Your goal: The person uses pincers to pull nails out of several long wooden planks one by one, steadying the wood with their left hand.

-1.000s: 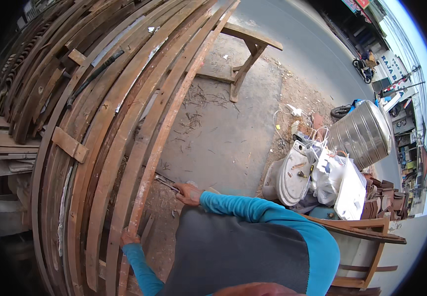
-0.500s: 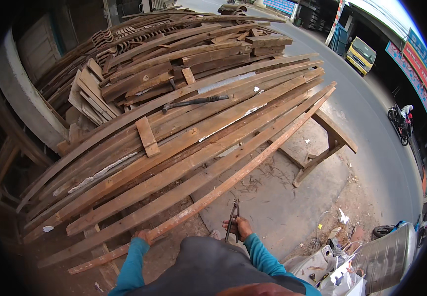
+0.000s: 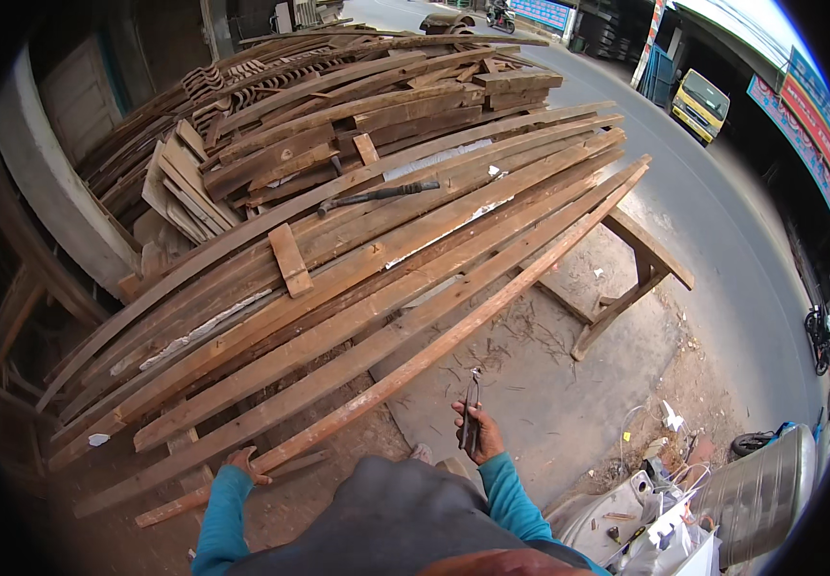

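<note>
My left hand [image 3: 245,466] is closed over the near reddish wooden beam [image 3: 367,403], toward its left end. In my right hand [image 3: 481,435] is a pair of dark pincers [image 3: 473,396], jaws pointing away from me, held in front of my body over the ground and apart from the beams. Beyond the near beam, several long brown beams [image 3: 338,350] lie side by side. Across them rest a claw hammer [image 3: 381,197] with a dark handle and a short wood block [image 3: 290,260].
A wooden trestle [image 3: 647,254] supports the beams at the right. Stacked old timber [image 3: 357,120] fills the far left. Bent nails or splinters [image 3: 521,336] litter the ground. Near right stand a metal drum [image 3: 756,494] and assorted scrap [image 3: 660,518]. A yellow truck [image 3: 701,106] is beyond the road.
My left hand has shifted left along the near beam. My right hand has risen slightly away from me and to the right with the pincers. A motorcycle has appeared on the far road.
</note>
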The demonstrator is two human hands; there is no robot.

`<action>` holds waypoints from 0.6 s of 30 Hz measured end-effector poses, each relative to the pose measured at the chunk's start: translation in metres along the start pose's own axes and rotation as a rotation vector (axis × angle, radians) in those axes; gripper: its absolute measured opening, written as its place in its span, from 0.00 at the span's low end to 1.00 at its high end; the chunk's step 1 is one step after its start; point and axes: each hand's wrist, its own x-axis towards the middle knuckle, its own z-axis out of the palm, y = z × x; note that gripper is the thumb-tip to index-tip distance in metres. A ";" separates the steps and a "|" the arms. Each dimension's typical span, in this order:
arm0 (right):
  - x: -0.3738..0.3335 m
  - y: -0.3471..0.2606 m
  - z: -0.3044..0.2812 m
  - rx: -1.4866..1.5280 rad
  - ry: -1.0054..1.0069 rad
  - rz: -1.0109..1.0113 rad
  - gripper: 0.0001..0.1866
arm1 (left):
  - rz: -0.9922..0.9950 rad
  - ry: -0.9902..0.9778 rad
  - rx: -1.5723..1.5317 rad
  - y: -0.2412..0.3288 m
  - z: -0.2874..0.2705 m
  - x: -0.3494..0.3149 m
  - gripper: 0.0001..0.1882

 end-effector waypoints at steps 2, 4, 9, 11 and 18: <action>-0.006 0.007 -0.008 0.067 0.031 -0.023 0.18 | -0.006 -0.020 0.022 -0.020 0.002 -0.004 0.61; -0.014 0.017 -0.008 0.117 0.019 -0.029 0.20 | 0.000 -0.071 0.066 -0.044 0.011 0.003 0.61; -0.044 0.029 0.033 -0.076 0.086 -0.204 0.30 | 0.098 -0.027 0.102 -0.053 0.010 0.010 0.51; -0.052 0.034 0.059 -0.169 0.045 -0.201 0.31 | 0.138 -0.008 0.033 -0.054 0.008 0.021 0.45; -0.082 0.097 0.102 -0.362 -0.031 0.074 0.32 | 0.164 0.118 -0.054 -0.061 0.040 0.014 0.33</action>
